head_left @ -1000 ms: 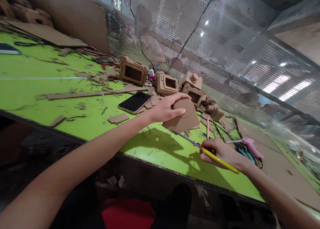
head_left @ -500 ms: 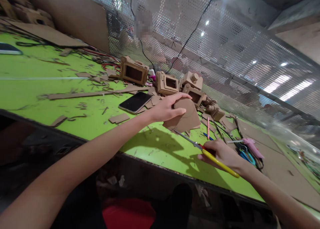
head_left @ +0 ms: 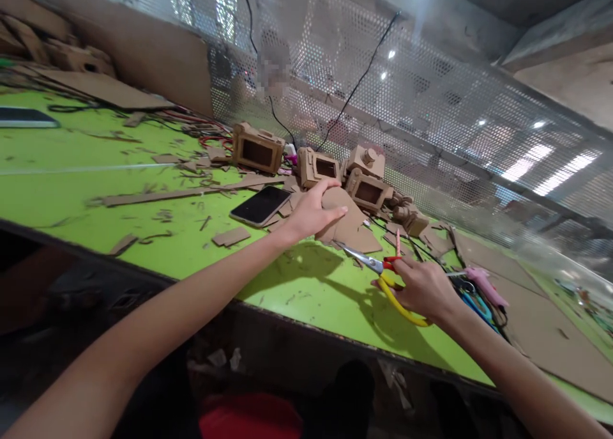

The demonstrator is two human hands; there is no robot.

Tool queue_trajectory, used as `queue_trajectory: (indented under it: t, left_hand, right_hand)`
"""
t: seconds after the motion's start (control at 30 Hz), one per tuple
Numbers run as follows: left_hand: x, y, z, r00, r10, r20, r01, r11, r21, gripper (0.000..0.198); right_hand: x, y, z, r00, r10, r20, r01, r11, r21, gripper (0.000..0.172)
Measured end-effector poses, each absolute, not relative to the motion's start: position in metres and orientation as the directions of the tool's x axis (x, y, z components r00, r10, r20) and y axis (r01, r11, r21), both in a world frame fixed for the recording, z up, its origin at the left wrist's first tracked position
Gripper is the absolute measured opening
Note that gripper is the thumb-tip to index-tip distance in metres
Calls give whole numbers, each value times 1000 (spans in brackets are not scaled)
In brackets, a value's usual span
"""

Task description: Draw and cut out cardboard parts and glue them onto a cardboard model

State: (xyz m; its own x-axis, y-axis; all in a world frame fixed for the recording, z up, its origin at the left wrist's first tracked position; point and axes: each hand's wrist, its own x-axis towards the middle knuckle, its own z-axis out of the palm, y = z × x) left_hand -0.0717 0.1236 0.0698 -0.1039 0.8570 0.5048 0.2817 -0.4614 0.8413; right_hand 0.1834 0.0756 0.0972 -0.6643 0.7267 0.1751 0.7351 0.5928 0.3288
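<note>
My left hand (head_left: 310,213) grips the top edge of a flat brown cardboard piece (head_left: 348,225), holding it low over the green table (head_left: 71,183). My right hand (head_left: 421,287) is closed round the yellow and red handles of a pair of scissors (head_left: 378,268). Their metal blades point left toward the lower edge of the cardboard piece. A black phone (head_left: 260,206) lies just left of my left hand.
Several small cardboard camera models (head_left: 257,148) stand at the back by a perforated metal screen (head_left: 431,107). Cardboard scraps litter the table. A pink glue gun (head_left: 483,282) and more tools lie at the right, beside a large cardboard sheet (head_left: 541,327). Another phone (head_left: 26,117) lies far left.
The cardboard piece has come down closer to the table. My right hand has turned the scissors so the blades point more level at the cardboard. The view has shifted slightly.
</note>
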Motion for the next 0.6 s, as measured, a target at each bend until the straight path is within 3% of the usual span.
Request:
queue_trajectory:
  t: [0.1,0.17,0.27,0.37,0.47,0.53,0.6]
  left_hand:
    - [-64,121,70,-148,867,477,335,-409,848,49]
    - [-62,122,72,-163,850,502,320,-435,841,49]
    - [-68,129,75,-285,734,617,287,-549,785,48]
    - [-81,139,73,-447,606,658,316,-581,750,46]
    - [-84,145,65,-465,559,686,334,-606,721,49]
    - [-78,146,57,-463,521,717,330,-649,685,53]
    - [-70,146,50,-454,488,745,322,-690,648,57]
  right_hand:
    - [188,76,100,-655,729,199,742,570,354,61]
    - [191,76,103,-640,749,172,762,588,272,58]
    - [195,79,106,-603,791,106,795,607,-4,56]
    - [192,86,104,-470,867,167,785,497,-370,56]
    - [173,94,100,-311,932,187,576,341,-743,55]
    - [152,100,96,-308,933,187,398,305,-865,57]
    - [130,106,90,-267,935,233,282,307,-909,61]
